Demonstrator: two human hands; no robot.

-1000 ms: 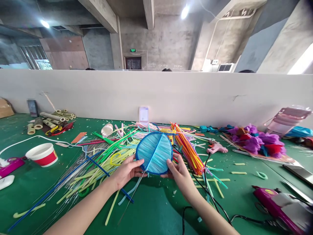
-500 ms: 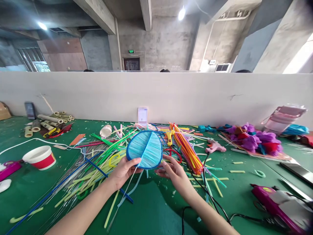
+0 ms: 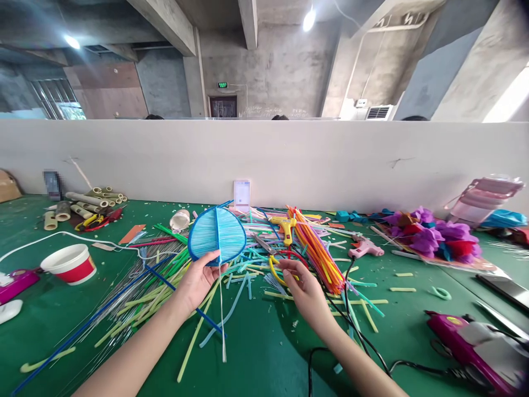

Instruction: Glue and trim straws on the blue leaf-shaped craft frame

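My left hand pinches a blue leaf-shaped piece by its lower end, thumb in front. The leaf has light-blue fuzzy strips, a darker blue rim and a midrib; thin pale stem wires hang below it. My right hand is at a pair of scissors on the table, thumb and fingertips closed at the yellow handle loop. The red loop lies partly behind my fingers, and the blades point up and left. A yellow glue gun lies just beyond.
Loose pipe cleaners cover the middle, with an orange bundle at right. A paper cup and bamboo pieces stand left. A pink glue gun, purple flowers and a magenta device with black cable lie right.
My left hand has moved the leaf left and slightly up, turning its midrib upright. My right hand has left the leaf's edge and come to the scissors, now uncovered.
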